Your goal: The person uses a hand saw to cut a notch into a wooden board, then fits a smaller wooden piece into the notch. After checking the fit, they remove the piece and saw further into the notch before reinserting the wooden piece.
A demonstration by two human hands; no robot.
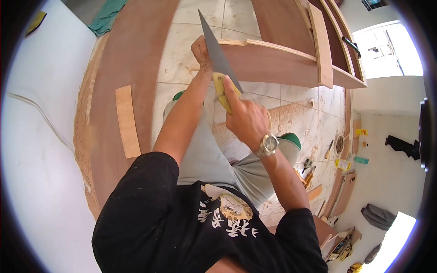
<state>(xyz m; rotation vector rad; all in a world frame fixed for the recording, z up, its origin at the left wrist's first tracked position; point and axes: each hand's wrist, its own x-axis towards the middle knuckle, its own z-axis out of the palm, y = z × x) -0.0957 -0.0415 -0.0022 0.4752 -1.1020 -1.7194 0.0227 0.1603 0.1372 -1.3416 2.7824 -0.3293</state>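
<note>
My right hand (248,119) is wrapped round the yellow handle of a hand saw (219,59), whose grey blade points up and to the left. A watch is on that wrist. The blade crosses the near end of a brown wooden panel (273,63) that has pale cut edges. My left hand (200,51) is closed at the left end of this panel, left of the blade; sawdust covers its wrist. What its fingers hold is partly hidden.
A long brown board (125,54) with a small wood strip (128,122) on it lies at the left. Wooden frames (321,45) stand at the upper right. Sawdust, a knife (328,149) and other tools lie on the tiled floor (284,123).
</note>
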